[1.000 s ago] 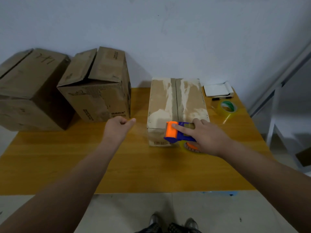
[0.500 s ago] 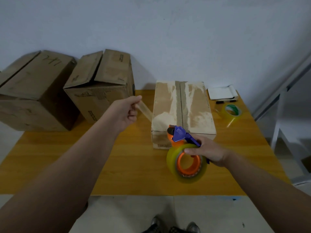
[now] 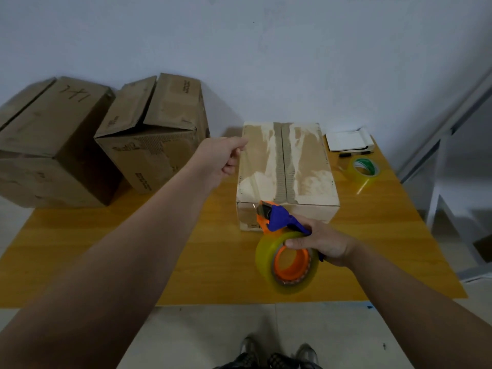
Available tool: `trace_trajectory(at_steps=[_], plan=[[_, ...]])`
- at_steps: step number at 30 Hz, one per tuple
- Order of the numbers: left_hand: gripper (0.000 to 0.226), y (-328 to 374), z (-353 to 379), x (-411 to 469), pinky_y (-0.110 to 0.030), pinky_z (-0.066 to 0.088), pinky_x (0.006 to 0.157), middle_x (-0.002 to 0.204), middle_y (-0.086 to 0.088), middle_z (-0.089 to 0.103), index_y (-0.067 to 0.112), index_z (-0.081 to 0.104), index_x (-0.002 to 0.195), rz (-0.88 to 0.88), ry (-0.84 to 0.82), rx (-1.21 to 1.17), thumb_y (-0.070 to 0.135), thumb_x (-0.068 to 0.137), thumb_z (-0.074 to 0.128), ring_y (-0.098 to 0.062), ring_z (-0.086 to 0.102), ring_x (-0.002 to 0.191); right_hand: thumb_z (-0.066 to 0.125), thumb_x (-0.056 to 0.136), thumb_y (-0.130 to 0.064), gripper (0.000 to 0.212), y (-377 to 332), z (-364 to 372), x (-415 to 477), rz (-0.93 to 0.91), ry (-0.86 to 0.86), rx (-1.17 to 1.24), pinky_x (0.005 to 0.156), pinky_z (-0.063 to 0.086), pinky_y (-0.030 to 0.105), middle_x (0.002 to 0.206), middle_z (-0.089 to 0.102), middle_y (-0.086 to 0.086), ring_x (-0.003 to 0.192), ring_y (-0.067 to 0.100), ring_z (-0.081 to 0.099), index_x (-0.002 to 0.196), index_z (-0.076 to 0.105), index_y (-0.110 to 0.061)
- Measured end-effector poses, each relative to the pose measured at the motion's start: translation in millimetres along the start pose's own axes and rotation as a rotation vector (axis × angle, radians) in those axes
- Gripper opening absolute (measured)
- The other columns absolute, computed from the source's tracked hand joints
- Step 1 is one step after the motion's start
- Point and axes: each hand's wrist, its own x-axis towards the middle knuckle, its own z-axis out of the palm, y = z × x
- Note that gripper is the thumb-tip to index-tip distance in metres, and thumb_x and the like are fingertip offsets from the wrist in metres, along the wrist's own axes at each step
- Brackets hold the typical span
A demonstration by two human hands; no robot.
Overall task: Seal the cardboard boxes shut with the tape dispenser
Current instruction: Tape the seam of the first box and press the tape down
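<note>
A small cardboard box [image 3: 306, 161] with torn pale patches and closed flaps stands on the wooden table [image 3: 106, 249]. My right hand [image 3: 322, 242] grips the tape dispenser [image 3: 279, 219], which has a blue handle, an orange frame and a yellowish roll. It hangs in the air just in front of the box's near face, cutter end pointing at it. My left hand [image 3: 221, 158] is pinched at the box's top left edge. It holds the end of a clear tape strip, only faintly visible, that runs back to the dispenser.
Two larger brown boxes [image 3: 149, 134] [image 3: 48, 139] stand at the table's left, the nearer one with raised flaps. At the back right lie a spare tape roll [image 3: 364, 169], a black marker [image 3: 354, 154] and a white pad [image 3: 348, 139]. A white metal frame [image 3: 452, 182] stands to the right.
My right hand lifted the dispenser off the box's front edge and drew it toward me. My left hand pinched the tape end and carried it up and right to the box's far left edge.
</note>
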Motion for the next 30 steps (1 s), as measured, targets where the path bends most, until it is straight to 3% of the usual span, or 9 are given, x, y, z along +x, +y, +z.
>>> trace_trajectory(at_steps=[4, 6, 8, 10, 12, 16, 20, 24, 30], plan=[[0.018, -10.4, -18.9, 12.3, -0.016, 0.028, 0.037, 0.055, 0.007, 0.045, 0.014, 0.058, 0.072, -0.103, 0.106, -0.049, 0.019, 0.089, 0.062, -0.003, 0.035, 0.043, 0.085, 0.066, -0.028, 0.074, -2.6, 4.1, -4.9, -0.012, 0.018, 0.004, 0.091, 0.051, 0.03, 0.124, 0.064, 0.0, 0.115, 0.021, 0.059, 0.133, 0.052, -0.027], [0.018, -16.4, -22.6, 15.0, -0.016, 0.029, 0.037, 0.058, 0.006, 0.045, 0.015, 0.058, 0.072, -0.14, 0.127, -0.05, 0.021, 0.088, 0.063, -0.003, 0.036, 0.045, 0.083, 0.067, -0.028, 0.083, -5.7, 7.4, -3.0, 0.004, 0.054, -0.137, 0.096, 0.048, 0.03, 0.13, 0.058, -0.007, 0.118, 0.015, 0.056, 0.14, 0.044, -0.029], [0.017, -21.9, -19.5, 14.9, -0.016, 0.031, 0.038, 0.059, 0.006, 0.048, 0.015, 0.06, 0.073, -0.135, 0.114, -0.018, 0.023, 0.088, 0.063, -0.003, 0.037, 0.045, 0.082, 0.069, -0.036, 0.088, -10.4, 13.9, 1.2, 0.011, 0.111, -0.356, 0.089, 0.048, 0.018, 0.127, 0.057, -0.015, 0.111, 0.004, 0.056, 0.144, 0.036, -0.035], [0.02, -26.8, -16.3, 12.4, -0.018, 0.031, 0.04, 0.059, 0.004, 0.048, 0.014, 0.06, 0.071, -0.112, 0.137, 0.104, 0.025, 0.088, 0.064, -0.006, 0.037, 0.046, 0.079, 0.073, -0.042, 0.09, -12.8, 17.3, 6.8, -0.002, 0.234, -0.613, 0.082, 0.046, 0.016, 0.128, 0.053, -0.012, 0.105, 0.005, 0.054, 0.147, 0.028, -0.037], [0.028, -34.0, -21.5, 8.5, -0.021, 0.031, 0.042, 0.055, 0.001, 0.044, 0.01, 0.058, 0.065, -0.063, 0.204, 0.337, 0.026, 0.088, 0.064, -0.008, 0.035, 0.042, 0.074, 0.076, -0.048, 0.093, -15.9, 13.2, 11.4, 0.021, 0.34, -0.939, 0.083, 0.046, 0.024, 0.129, 0.05, -0.003, 0.107, 0.015, 0.051, 0.15, 0.02, -0.033], [0.034, -54.6, -48.4, -1.6, -0.025, 0.036, 0.053, 0.056, -0.006, 0.044, 0.004, 0.062, 0.067, 0.034, 0.279, 0.677, 0.031, 0.087, 0.065, -0.017, 0.04, 0.047, 0.063, 0.079, -0.061, 0.092, -33.2, 1.1, 3.5, 0.089, 0.402, -1.298, 0.058, 0.037, 0.022, 0.102, 0.048, -0.001, 0.081, 0.015, 0.047, 0.15, 0.008, -0.039], [0.038, -66.5, -62.1, -6.9, -0.041, 0.048, 0.069, 0.068, -0.011, 0.051, 0.002, 0.062, 0.075, 0.064, 0.243, 0.759, 0.036, 0.09, 0.061, -0.025, 0.051, 0.063, 0.053, 0.083, -0.063, 0.086, -43.0, 2.7, -5.5, -0.083, 0.381, -1.716, 0.071, 0.034, 0.029, 0.118, 0.049, 0.003, 0.096, 0.021, 0.048, 0.148, -0.001, -0.044], [0.036, -72.8, -69.7, -9.4, -0.032, 0.04, 0.057, 0.064, -0.003, 0.049, 0.004, 0.06, 0.081, 0.128, 0.205, 0.772, 0.038, 0.092, 0.057, -0.018, 0.044, 0.056, 0.048, 0.088, -0.06, 0.081, -61.0, 4.6, -9.5, -0.178, 0.386, -1.867, 0.082, 0.038, 0.034, 0.125, 0.047, 0.007, 0.105, 0.025, 0.049, 0.147, -0.005, -0.044], [0.035, -95.2, -63.3, -11.2, -0.031, 0.036, 0.061, 0.062, 0.002, 0.048, 0.007, 0.052, 0.074, 0.08, 0.172, 0.679, 0.038, 0.089, 0.062, -0.011, 0.042, 0.057, 0.048, 0.095, -0.041, 0.071, -90.4, 13.2, -7.2, -0.173, 0.393, -2.133, 0.089, 0.039, 0.042, 0.13, 0.045, 0.011, 0.109, 0.033, 0.048, 0.149, 0.001, -0.04]])
